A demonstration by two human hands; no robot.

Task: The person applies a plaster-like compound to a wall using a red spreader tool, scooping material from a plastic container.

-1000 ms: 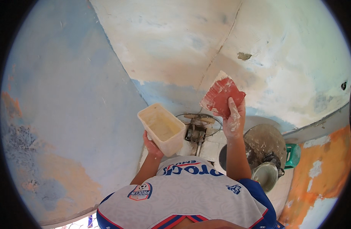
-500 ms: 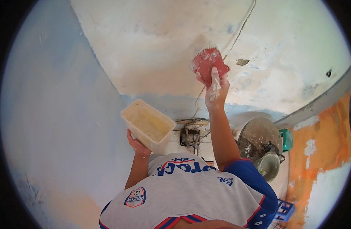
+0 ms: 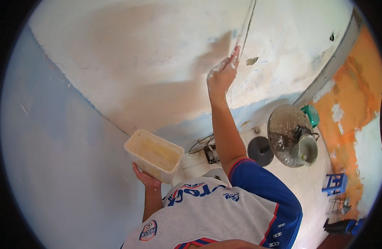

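My left hand (image 3: 148, 176) is closed around the lower side of a cream rectangular plastic tub (image 3: 168, 169), whose open top faces up and whose inside walls carry a pale yellowish residue. My right hand (image 3: 224, 74), smeared with white putty, reaches up to the patchy whitish wall (image 3: 166, 62). Its fingers are pressed around a putty spreader, turned nearly edge-on, so little of it shows now; the half-second-old view shows it as a red, flat blade coated in white. The hand is close to a thin cable running up the wall.
A round, stained table (image 3: 282, 133) stands right of my arm with a grey pot (image 3: 307, 151) on it. Beside it are a dark round stool (image 3: 260, 150), a green container (image 3: 310, 115) and a blue plastic stool (image 3: 335, 184). A bluish wall (image 3: 66, 157) rises at left.
My right hand has moved up toward the wall and turned, so the spreader's red face no longer shows. The view has swung right; the tub stays in my left hand.
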